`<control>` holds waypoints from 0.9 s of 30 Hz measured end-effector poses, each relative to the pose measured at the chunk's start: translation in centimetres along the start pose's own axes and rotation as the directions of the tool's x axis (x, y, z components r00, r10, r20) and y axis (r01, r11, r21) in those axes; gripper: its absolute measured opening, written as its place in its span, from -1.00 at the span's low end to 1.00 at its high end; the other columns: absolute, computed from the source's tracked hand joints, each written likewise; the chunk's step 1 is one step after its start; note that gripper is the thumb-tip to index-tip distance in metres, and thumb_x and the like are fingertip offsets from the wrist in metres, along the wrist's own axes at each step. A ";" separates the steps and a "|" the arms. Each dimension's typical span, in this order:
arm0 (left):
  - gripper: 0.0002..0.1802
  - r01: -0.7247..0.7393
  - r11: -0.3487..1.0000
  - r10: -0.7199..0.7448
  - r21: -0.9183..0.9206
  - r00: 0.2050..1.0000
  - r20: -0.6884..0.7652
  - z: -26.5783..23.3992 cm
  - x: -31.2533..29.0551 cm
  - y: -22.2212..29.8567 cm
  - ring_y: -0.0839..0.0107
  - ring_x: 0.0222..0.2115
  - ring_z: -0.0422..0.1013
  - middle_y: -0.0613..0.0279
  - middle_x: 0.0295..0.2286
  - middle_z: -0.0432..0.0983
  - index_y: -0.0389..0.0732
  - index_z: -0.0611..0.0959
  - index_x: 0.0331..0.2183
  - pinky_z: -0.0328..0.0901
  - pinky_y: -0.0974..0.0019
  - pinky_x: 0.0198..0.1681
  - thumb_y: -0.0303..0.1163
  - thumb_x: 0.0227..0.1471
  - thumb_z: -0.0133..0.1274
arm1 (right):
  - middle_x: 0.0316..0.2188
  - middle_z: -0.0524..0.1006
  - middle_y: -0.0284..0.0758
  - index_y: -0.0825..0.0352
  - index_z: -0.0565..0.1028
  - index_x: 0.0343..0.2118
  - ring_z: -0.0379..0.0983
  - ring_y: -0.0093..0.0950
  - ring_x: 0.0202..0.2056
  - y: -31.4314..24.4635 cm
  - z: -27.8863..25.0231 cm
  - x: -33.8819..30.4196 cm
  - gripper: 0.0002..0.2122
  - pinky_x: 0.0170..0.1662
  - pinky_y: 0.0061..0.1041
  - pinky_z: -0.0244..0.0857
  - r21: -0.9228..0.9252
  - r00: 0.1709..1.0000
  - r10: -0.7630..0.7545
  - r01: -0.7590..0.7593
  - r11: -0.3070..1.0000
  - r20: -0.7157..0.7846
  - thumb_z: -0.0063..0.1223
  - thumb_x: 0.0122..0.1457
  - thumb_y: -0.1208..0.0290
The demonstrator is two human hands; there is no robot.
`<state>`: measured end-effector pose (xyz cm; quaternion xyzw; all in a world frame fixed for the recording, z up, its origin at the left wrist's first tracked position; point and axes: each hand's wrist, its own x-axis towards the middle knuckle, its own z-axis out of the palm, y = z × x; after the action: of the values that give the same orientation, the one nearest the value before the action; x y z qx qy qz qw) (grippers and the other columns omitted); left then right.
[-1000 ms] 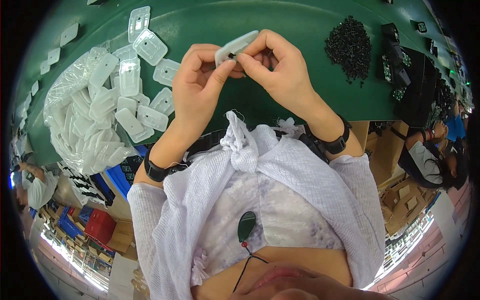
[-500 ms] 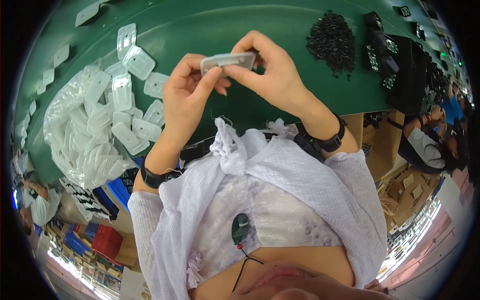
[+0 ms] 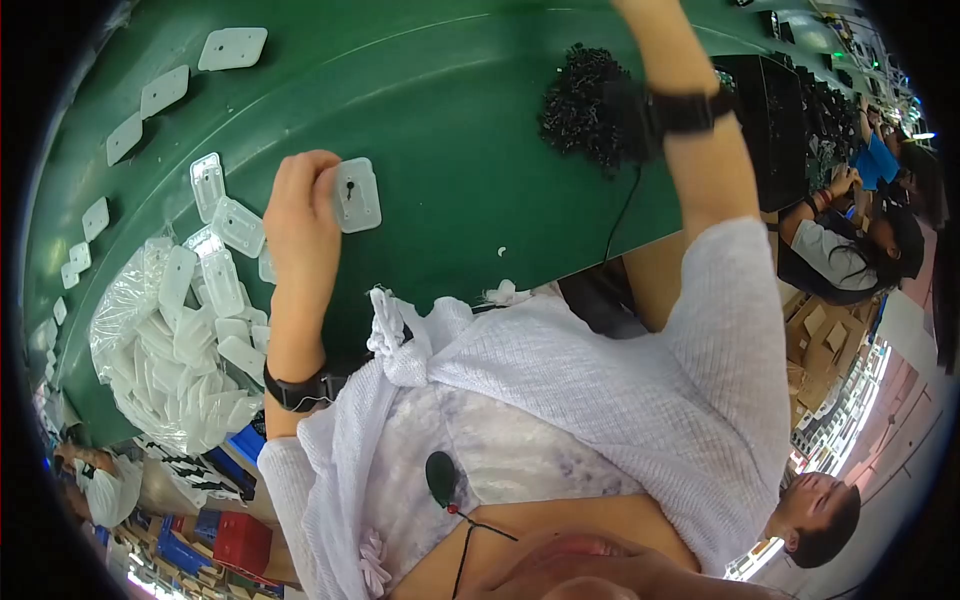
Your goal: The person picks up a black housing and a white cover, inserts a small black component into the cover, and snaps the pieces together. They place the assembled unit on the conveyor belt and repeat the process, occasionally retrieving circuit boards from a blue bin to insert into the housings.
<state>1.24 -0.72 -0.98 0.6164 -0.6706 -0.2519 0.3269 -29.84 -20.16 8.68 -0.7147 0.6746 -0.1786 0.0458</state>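
Note:
My left hand (image 3: pixel 305 200) has its fingers closed on the left edge of a translucent white plastic plate (image 3: pixel 366 208). This plate has rounded corners and shows its face upward, with a dark keyhole-like mark near its middle. Whether it rests on the table or is held just above it, I cannot tell. My right arm reaches up past the top edge, and the hand itself is out of the picture. Beside my left hand, several similar plates (image 3: pixel 238 226) lie loose. More of them spill from a clear plastic bag (image 3: pixel 118 285).
A pile of small black parts (image 3: pixel 580 110) sits on the green table (image 3: pixel 450 140), partly behind my right wristband. A black box (image 3: pixel 765 130) stands to the right. Flat white plates (image 3: pixel 233 48) form a line at the far left. Other people (image 3: pixel 850 235) are around the table.
My right hand has let go of the plate and gone up and out of view. The left hand has carried the plate leftward and turned its face up. The whole view has shifted.

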 end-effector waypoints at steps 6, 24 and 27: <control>-0.67 -0.077 0.947 0.078 0.311 0.997 0.009 0.8 -0.5 1.9 0.07 -0.28 0.40 0.07 -0.25 0.39 -0.24 0.53 -0.15 0.33 0.15 -0.25 -0.37 0.02 0.16 | -0.47 0.54 -0.01 0.45 0.36 -0.05 0.56 -0.20 -0.29 3.7 4.5 7.0 -0.50 -0.24 -0.29 0.46 -0.252 0.899 0.237 -0.148 0.956 0.370 0.18 0.09 0.16; -0.46 -0.359 0.932 0.358 -0.040 0.933 -0.032 1.3 -3.0 0.8 0.10 0.03 0.34 0.14 -0.03 0.47 -0.25 0.51 -0.03 0.25 0.15 0.10 -0.71 -0.15 0.07 | -0.11 0.53 -0.24 0.29 0.50 -0.08 0.43 -0.27 -0.06 -5.2 7.0 -20.0 -0.65 0.02 -0.38 0.30 0.435 0.941 -0.330 0.326 0.839 -0.070 0.23 0.02 0.52; -0.40 -0.313 0.946 0.304 -0.087 0.947 -0.107 0.3 -3.6 0.4 0.09 0.08 0.32 0.12 0.03 0.43 -0.25 0.49 0.02 0.24 0.13 0.12 -0.77 -0.14 0.00 | -0.11 0.54 -0.24 0.29 0.52 -0.09 0.45 -0.26 -0.07 -7.3 6.3 -19.8 -0.65 0.01 -0.37 0.32 0.529 0.910 -0.408 0.380 0.758 -0.069 0.23 -0.01 0.56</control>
<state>0.86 2.90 -1.39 0.4970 -0.7292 -0.2032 0.4241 -21.44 -1.22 1.16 -0.8036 0.4314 -0.3459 0.2201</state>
